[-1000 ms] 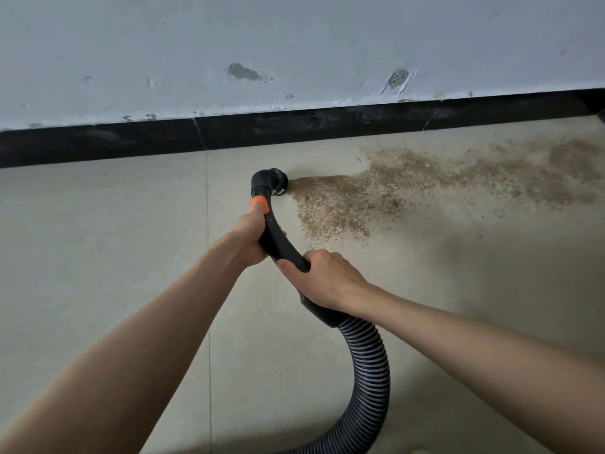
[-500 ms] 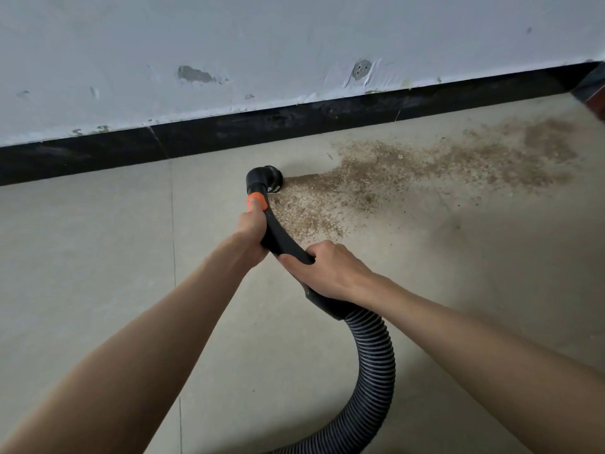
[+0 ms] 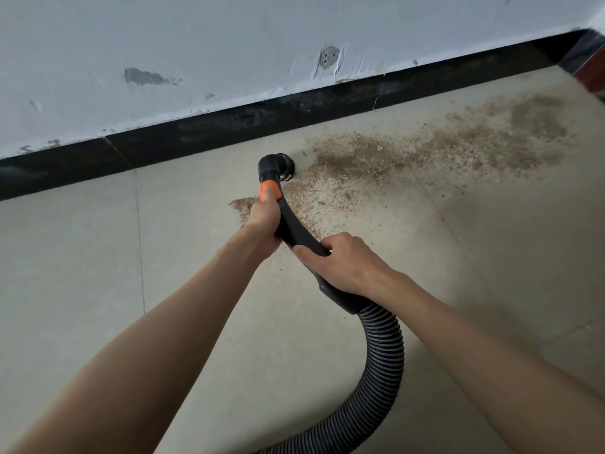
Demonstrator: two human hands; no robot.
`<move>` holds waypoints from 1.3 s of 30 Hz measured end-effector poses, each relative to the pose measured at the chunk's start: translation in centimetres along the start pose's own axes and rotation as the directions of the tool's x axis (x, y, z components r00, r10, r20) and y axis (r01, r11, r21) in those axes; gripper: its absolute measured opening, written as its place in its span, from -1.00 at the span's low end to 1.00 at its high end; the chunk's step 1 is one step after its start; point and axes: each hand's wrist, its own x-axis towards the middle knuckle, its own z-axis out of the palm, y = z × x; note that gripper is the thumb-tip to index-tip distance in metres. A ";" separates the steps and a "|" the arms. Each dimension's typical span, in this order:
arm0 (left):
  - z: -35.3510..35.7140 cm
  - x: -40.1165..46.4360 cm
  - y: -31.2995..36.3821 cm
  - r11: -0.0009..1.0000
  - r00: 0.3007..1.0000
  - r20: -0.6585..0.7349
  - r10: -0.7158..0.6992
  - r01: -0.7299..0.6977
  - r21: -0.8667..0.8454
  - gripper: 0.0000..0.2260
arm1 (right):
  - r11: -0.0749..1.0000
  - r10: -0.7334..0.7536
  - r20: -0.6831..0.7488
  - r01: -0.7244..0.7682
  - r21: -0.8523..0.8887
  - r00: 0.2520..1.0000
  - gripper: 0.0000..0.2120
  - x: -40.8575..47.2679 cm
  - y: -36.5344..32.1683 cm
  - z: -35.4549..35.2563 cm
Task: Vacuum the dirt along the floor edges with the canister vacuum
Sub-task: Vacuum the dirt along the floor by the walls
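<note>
Both hands are wrapping around the black curved handle (image 3: 296, 235) of the vacuum. The left hand (image 3: 262, 224) is gripping it high up, fingers curled round it with the thumb lying along the orange collar (image 3: 270, 191). The right hand (image 3: 343, 263) is clasping it lower down, just above where the ribbed grey hose (image 3: 384, 355) is joining on; the hose is looping down and off the bottom edge of the view. The nozzle (image 3: 275, 165) is sitting on the beige tiled floor (image 3: 82, 273) near the black skirting board (image 3: 229, 126) — at the left end of the dirt (image 3: 409, 155), a brown scatter that is stretching along the floor edge toward the far right corner. A small patch of the dirt is also lying just left of the left hand. Above the skirting, the white wall (image 3: 229, 34) is showing chipped grey spots — one near the middle, another to its right.
</note>
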 end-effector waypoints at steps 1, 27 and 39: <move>0.5 0.2 0.0 1.000 1.000 -0.002 0.007 -0.007 0.013 -0.56 | 1.000 0.007 -0.013 -0.007 -0.004 1.000 -0.50 0.2 0.4 -0.2; 2.1 2.2 0.5 0.976 0.994 0.105 0.018 -0.041 0.216 -0.47 | 0.985 0.087 -0.118 -0.067 0.160 0.989 -0.52 0.6 1.6 2.3; -3.9 -2.3 0.3 0.999 0.990 0.138 -0.012 0.007 0.038 -0.58 | 0.998 0.020 -0.139 -0.027 -0.048 0.990 -0.53 -3.8 -2.7 3.9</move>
